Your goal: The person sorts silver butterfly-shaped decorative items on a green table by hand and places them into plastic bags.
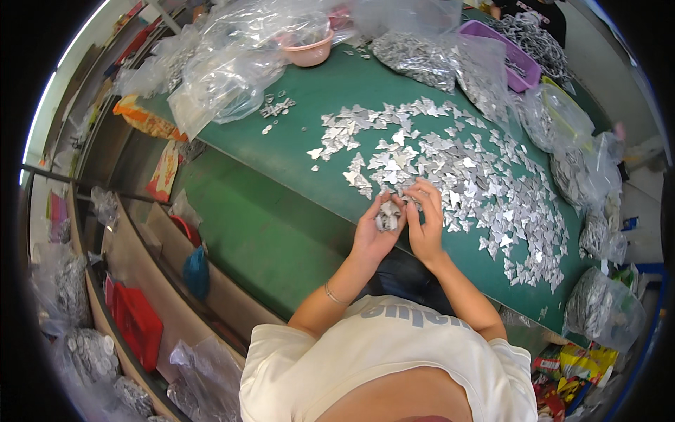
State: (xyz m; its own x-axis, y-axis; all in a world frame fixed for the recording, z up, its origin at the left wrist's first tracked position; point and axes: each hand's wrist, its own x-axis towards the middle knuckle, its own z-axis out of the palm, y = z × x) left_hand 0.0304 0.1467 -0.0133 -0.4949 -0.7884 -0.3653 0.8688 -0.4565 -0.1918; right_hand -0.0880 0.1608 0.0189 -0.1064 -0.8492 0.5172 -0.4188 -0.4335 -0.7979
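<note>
Near the front edge of the green table [281, 151], my left hand [376, 232] is cupped around several small silver metal pieces [387, 216]. Close beside it is my right hand [426, 218], its fingers bent and a small silver piece seeming to sit at the fingertips. Just beyond both hands, many flat, star-like silver metal pieces [450, 169] lie scattered over the tabletop, spreading to the right. What exactly the right fingertips pinch is too small to make out.
A pink bowl [309, 50] and clear plastic bags [225, 81] stand along the far edge. A purple basket [500, 55] and filled bags [605, 309] line the right side. To the left, shelves hold a red bin [135, 325] and a blue bag [197, 273]. Another person [538, 17] is at the far right.
</note>
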